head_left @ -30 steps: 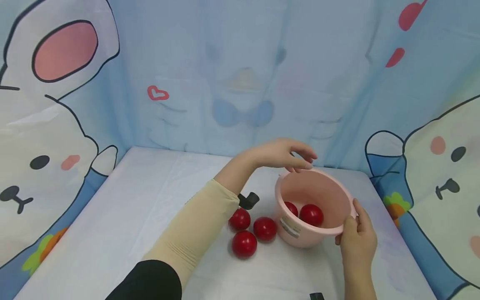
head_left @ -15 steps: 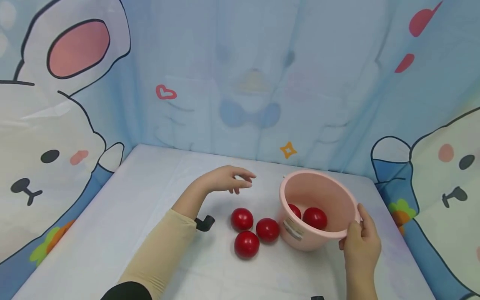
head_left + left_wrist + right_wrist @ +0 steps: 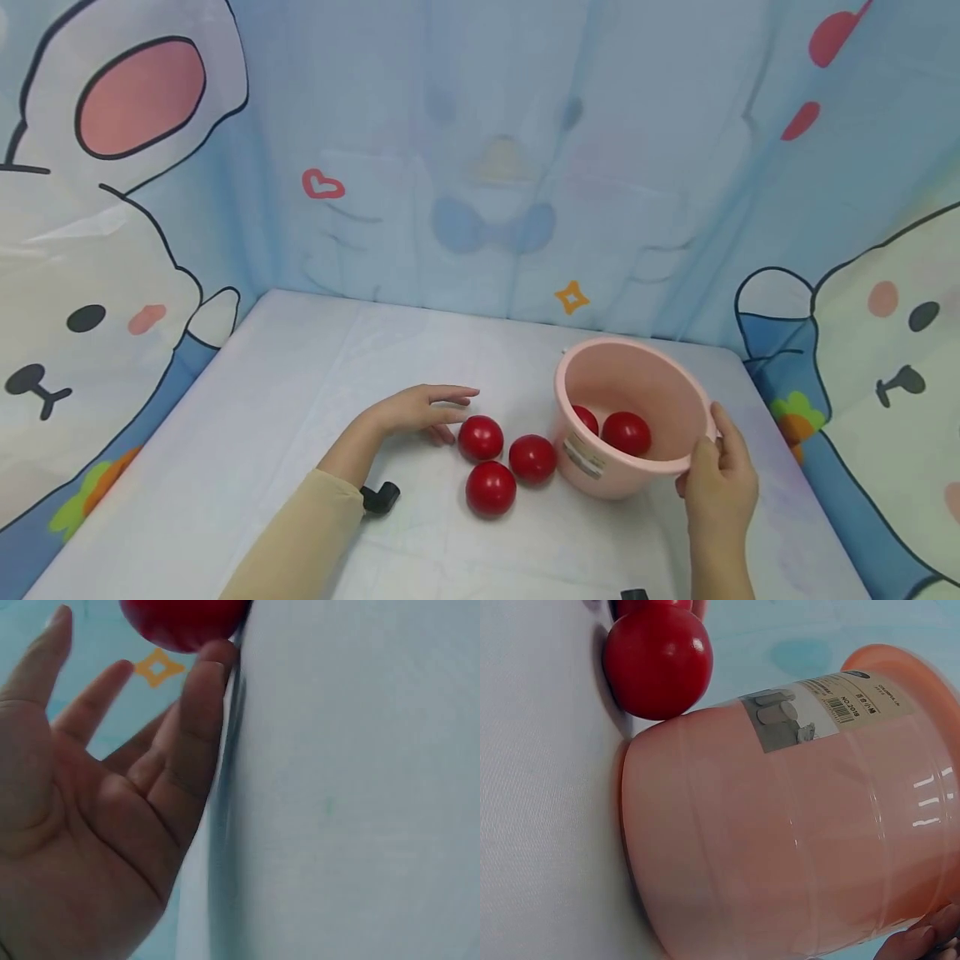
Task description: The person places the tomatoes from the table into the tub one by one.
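In the head view a pink bucket [image 3: 607, 482] stands slightly tilted, two red balls [image 3: 626, 433] visible inside. My right hand [image 3: 722, 492] grips its rim at the right. Left of the bucket, three red balls [image 3: 491, 489] lie close together on the table. My left hand [image 3: 412, 412], fingers spread and relaxed, is just left of the rearmost ball [image 3: 480, 438] and holds nothing. In the left wrist view the left hand [image 3: 112, 795] has a red ball [image 3: 186, 619] beyond its fingertips. The right wrist view has the bucket's labelled side [image 3: 780, 825] next to a red ball [image 3: 658, 661].
A white-covered table [image 3: 315, 358] extends under everything. Behind it and at both sides hangs a blue curtain [image 3: 360, 108] with cartoon figures. Black pieces show at the left wrist [image 3: 381, 498] and at the bottom edge [image 3: 634, 594].
My left hand has moved from above the bucket's rim leftward and down to beside the loose balls. The right hand keeps its grip on the bucket; the balls stay in place.
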`<state>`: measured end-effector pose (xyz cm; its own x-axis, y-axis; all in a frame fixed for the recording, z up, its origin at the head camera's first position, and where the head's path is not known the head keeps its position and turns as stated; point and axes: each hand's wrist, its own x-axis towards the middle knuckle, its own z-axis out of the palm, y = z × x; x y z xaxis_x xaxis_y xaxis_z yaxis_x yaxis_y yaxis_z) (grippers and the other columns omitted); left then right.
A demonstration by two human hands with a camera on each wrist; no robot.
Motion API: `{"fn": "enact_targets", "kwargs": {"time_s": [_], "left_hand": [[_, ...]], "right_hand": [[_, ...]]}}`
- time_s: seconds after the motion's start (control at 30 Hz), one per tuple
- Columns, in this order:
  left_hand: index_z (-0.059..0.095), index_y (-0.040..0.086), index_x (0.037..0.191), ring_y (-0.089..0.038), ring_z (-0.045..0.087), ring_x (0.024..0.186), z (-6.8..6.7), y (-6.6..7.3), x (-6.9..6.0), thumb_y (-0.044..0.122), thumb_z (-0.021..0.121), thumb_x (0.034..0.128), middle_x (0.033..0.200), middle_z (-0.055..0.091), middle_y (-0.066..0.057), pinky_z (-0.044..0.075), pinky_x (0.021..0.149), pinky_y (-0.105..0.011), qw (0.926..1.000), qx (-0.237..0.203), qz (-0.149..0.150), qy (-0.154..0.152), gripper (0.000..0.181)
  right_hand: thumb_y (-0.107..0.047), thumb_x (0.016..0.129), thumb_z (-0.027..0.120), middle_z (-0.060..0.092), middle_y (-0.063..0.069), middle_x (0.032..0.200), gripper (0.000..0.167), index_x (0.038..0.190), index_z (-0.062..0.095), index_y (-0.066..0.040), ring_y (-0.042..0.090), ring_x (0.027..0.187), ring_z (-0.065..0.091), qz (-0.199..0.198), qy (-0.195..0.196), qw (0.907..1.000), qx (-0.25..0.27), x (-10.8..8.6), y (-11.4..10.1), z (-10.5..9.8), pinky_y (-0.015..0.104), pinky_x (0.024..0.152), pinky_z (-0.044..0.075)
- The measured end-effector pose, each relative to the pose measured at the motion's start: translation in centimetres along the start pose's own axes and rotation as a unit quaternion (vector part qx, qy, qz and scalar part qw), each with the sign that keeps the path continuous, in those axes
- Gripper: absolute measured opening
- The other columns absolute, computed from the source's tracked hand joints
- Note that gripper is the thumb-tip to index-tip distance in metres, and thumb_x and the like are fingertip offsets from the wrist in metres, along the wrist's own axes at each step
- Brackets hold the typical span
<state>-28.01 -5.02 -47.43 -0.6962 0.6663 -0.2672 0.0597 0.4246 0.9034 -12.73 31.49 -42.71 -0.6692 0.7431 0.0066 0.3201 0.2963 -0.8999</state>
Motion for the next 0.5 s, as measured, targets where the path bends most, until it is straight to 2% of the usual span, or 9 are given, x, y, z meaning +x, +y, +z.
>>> {"fn": "enact_targets", "kwargs": {"time_s": [0.1,0.2,0.5], "left_hand": [[0.049,0.042,0.143,-0.022,0.073,0.091,0.3,-0.6,0.0,0.039,0.066,0.0939,0.147,0.052,-0.002,0.06,0.082,-0.034,0.9995,-0.03,-0.003,-0.005,0.052],[0.048,0.039,0.144,-0.023,0.072,0.092,0.5,-1.0,0.1,0.037,0.067,0.0941,0.146,0.052,-0.003,0.06,0.082,-0.034,0.9992,-0.039,-0.001,-0.007,0.054],[0.051,0.033,0.144,-0.021,0.07,0.093,1.1,-1.2,0.2,0.036,0.07,0.0911,0.139,0.057,0.0,0.06,0.082,-0.034,0.9998,-0.014,0.017,0.0,0.056]], "right_hand": [[-0.037,0.102,0.04,0.059,0.004,0.102,0.048,0.147,0.033,-0.053,0.021,0.053,0.051,0.001,-0.004,1.0,0.003,0.0,0.0,0.0,0.02,0.051,0.048],[-0.035,0.102,0.039,0.058,0.005,0.1,0.048,0.147,0.033,-0.052,0.021,0.052,0.051,0.0,-0.005,1.0,0.004,0.0,0.1,0.0,0.02,0.05,0.048],[-0.039,0.102,0.04,0.059,0.004,0.097,0.047,0.146,0.034,-0.054,0.022,0.053,0.051,0.003,-0.003,1.0,-0.002,0.0,0.2,0.1,0.02,0.051,0.048]]}}
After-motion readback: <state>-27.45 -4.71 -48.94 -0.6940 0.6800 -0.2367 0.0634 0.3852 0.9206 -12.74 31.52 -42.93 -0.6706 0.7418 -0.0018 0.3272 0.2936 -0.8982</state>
